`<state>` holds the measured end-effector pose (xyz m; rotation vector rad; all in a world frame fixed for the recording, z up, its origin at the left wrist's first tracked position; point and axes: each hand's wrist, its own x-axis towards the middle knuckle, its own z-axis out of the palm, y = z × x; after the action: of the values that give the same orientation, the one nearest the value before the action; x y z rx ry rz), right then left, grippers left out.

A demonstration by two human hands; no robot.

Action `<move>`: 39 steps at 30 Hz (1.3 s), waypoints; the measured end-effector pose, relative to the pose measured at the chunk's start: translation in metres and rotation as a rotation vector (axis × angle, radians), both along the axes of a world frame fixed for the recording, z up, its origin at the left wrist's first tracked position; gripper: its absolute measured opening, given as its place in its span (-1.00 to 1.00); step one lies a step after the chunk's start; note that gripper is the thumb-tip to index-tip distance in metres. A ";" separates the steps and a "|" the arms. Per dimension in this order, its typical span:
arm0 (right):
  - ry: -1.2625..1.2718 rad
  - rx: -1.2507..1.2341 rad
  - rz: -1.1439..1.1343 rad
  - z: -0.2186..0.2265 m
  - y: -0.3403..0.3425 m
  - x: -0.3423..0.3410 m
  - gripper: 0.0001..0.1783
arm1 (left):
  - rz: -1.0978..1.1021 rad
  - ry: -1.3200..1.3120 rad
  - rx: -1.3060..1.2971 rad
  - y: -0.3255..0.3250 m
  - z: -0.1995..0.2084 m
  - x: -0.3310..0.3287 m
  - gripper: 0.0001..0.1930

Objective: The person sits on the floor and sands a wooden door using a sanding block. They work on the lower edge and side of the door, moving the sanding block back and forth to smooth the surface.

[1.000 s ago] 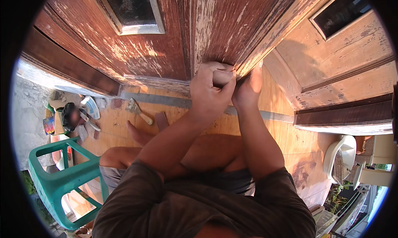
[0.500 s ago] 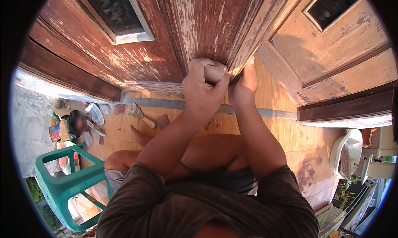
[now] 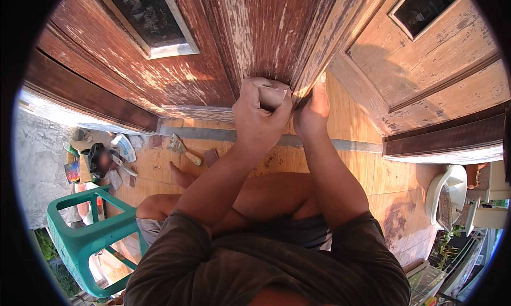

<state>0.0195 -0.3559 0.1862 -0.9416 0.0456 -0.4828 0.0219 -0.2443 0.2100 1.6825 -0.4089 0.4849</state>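
Observation:
My left hand (image 3: 254,117) is closed round a folded sheet of sandpaper (image 3: 272,97) and presses it against the lower part of a worn reddish-brown wooden door (image 3: 271,34). Old finish on that door is patchy, with pale bare streaks. Close by on the right, my right hand (image 3: 311,117) grips the door's edge. Its thumb points up along the wood, while its fingers are mostly hidden behind the edge.
A lighter door leaf (image 3: 426,66) stands at the right. On the tiled floor at left lie a scraper (image 3: 183,149), a small brown block (image 3: 211,157) and a dark bag (image 3: 98,159). A green plastic stool (image 3: 90,234) stands nearer; a white tub-like object (image 3: 452,191) is far right.
My left hand has shifted very slightly left and down with the sandpaper. My right hand keeps its place on the door edge.

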 end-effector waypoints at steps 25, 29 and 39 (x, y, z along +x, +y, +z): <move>-0.028 0.037 0.040 0.000 -0.001 -0.002 -0.40 | 0.049 -0.116 0.141 0.000 -0.002 0.003 -0.64; -0.020 0.027 0.025 -0.001 -0.001 0.000 -0.40 | 0.008 -0.009 0.071 0.003 -0.008 0.002 -0.64; 0.002 0.021 0.004 -0.001 -0.001 0.000 -0.40 | 0.037 -0.030 0.047 0.004 0.002 -0.002 -0.64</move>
<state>0.0194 -0.3564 0.1853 -0.9214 0.0506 -0.4765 0.0197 -0.2403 0.2121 1.7326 -0.4142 0.5314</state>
